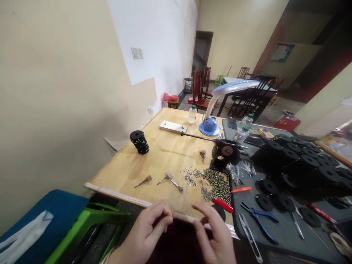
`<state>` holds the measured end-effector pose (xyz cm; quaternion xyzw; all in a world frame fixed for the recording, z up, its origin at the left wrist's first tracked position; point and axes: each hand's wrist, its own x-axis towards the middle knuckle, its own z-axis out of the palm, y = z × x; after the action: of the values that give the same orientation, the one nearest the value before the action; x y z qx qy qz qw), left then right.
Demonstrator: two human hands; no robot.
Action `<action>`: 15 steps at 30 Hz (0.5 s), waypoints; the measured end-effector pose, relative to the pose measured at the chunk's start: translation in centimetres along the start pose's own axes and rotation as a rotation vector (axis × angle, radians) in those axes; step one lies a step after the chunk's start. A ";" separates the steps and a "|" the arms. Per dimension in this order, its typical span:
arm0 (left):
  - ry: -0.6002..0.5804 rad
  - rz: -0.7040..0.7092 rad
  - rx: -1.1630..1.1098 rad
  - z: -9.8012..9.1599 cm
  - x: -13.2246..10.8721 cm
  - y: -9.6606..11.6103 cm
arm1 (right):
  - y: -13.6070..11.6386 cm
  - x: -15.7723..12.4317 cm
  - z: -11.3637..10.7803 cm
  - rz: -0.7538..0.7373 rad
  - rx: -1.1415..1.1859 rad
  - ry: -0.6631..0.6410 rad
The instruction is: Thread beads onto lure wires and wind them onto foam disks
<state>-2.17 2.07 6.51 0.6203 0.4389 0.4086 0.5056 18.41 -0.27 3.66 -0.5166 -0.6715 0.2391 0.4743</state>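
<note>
A brush-tipped piece [177, 186] lies on the desk [118, 170], just beyond the near edge where both hands hover, apart. The left hand [151, 233] has its fingertips together, on what I cannot tell; the right hand [216, 234] has thumb and forefinger parted. Heaped metal bits [217, 181] sit rightward, seemingly for easy reach. Bare wood leaves room leftward, towards an upright black spool stack [139, 143].
</note>
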 end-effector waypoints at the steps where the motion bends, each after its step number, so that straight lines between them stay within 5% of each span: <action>1: -0.004 0.057 0.048 0.2 -0.2 0.3 | -0.9 -0.1 1.0 0.056 0.094 -0.021; 7: 0.051 0.149 0.178 0.4 -0.6 -0.7 | -1.9 -0.5 4.7 0.291 0.480 -0.294; 10: -0.029 0.101 0.195 0.4 -0.5 -1.7 | -1.1 -0.7 4.9 0.356 0.444 -0.295; 15: -0.120 0.105 0.243 0.8 -0.1 -2.5 | 0.1 -1.4 4.9 0.245 0.258 -0.301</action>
<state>-1.79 2.04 3.94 0.7224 0.4213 0.3403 0.4300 14.16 -0.69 0.96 -0.4881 -0.6308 0.4530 0.3983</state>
